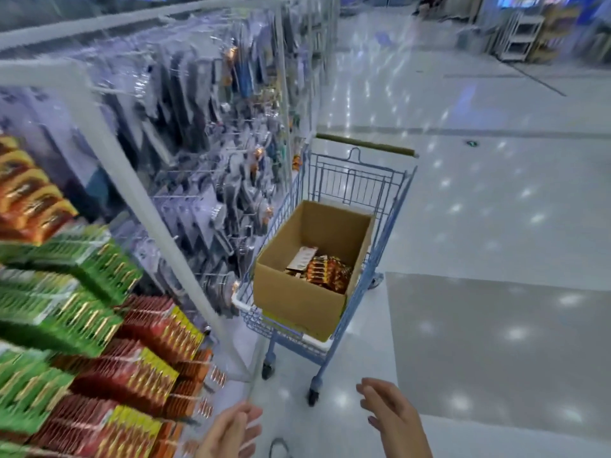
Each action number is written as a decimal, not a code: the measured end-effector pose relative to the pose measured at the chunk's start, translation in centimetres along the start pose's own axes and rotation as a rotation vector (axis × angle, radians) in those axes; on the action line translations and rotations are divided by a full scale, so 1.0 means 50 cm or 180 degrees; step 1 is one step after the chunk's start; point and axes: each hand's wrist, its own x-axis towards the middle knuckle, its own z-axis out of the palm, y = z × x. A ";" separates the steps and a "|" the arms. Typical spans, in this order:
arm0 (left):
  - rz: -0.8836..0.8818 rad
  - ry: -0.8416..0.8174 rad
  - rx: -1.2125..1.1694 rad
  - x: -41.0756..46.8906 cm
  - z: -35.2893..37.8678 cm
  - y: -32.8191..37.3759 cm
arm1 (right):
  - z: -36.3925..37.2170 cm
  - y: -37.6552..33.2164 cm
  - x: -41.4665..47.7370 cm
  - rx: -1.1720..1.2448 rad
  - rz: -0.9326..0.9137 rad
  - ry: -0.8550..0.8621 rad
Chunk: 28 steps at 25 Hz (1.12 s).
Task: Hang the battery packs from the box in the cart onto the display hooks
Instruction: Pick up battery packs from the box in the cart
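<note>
Both hands empty, fingers loosely spread: left hand (pixel 231 431) and right hand (pixel 390 414) at near edge. Battery packs (pixel 325 269) lie in the box (pixel 297 299) in the cart (pixel 396 200), well apart and farther off, between the 2 hands. We judge the right hand slightly nearer. Display rack (pixel 99 309) stands left.

Bright, motion-blurred, floor glare, edges warped
</note>
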 end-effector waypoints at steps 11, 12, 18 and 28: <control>0.0513 0.0280 0.0098 0.313 0.156 0.294 | 0.175 -0.228 0.278 -0.0218 0.0021 0.0187; 0.0540 0.0225 0.0157 0.345 0.161 0.314 | 0.184 -0.242 0.304 -0.0272 0.0016 0.0202; 0.0667 0.0179 0.0451 0.486 0.208 0.394 | 0.199 -0.300 0.425 -0.0421 0.0107 0.0262; 0.0452 0.0717 0.1139 0.723 0.345 0.446 | 0.206 -0.386 0.712 -0.0803 0.0480 -0.0488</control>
